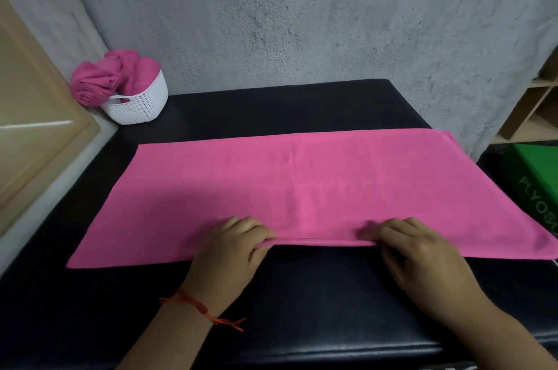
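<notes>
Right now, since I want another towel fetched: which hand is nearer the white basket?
Left. The left hand pinches the near edge of the pink towel, diagonally below the white basket at far left; the right hand pinches the same edge farther right.

The towel [302, 188] lies flat on the padded table [302, 309], spreading left and right of both sets of fingers and beyond them toward the wall [302, 22]; its near edge sits under the fingers of the left hand [232, 251] and the right hand [413, 254], side by side at mid-edge; far beyond and left of the left fingers [241, 226], a basket [142, 106] stands in the table's back corner with rolled cloths [99, 79] in it, one hanging over its left rim; right of the right fingers [380, 230], past the towel's end, lies a box [537, 182], a shelf unit [537, 109] behind it.
</notes>
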Demonstrator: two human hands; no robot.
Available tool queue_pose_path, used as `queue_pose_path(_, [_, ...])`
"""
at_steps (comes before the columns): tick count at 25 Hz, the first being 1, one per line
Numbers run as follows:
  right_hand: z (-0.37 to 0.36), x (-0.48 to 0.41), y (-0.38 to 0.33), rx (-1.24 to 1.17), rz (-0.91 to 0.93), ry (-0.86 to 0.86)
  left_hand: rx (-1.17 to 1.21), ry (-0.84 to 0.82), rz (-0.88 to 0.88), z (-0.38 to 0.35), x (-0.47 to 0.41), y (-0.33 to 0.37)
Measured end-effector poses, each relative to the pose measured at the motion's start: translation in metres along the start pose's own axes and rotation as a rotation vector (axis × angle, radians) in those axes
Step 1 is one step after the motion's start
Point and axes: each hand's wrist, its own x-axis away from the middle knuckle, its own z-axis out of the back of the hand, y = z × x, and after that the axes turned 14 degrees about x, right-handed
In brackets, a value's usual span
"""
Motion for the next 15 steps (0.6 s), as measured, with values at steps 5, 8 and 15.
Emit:
queue_pose_path(5, [0.012, 0.01, 0.023, 0.094, -0.255, 0.008, -0.075, 0.011, 0.124, 0.026, 0.017, -0.018])
queue_pose_path(8, [0.019, 0.012, 0.023, 0.116, -0.337, 0.002, 0.02, 0.018, 0.206, 0.043, 0.022, -0.017])
queue_pose_path(15, [0.044, 0.023, 0.016, 0.098, -0.309, -0.145, 0.354, -0.277, 0.488, 0.082, 0.037, -0.011])
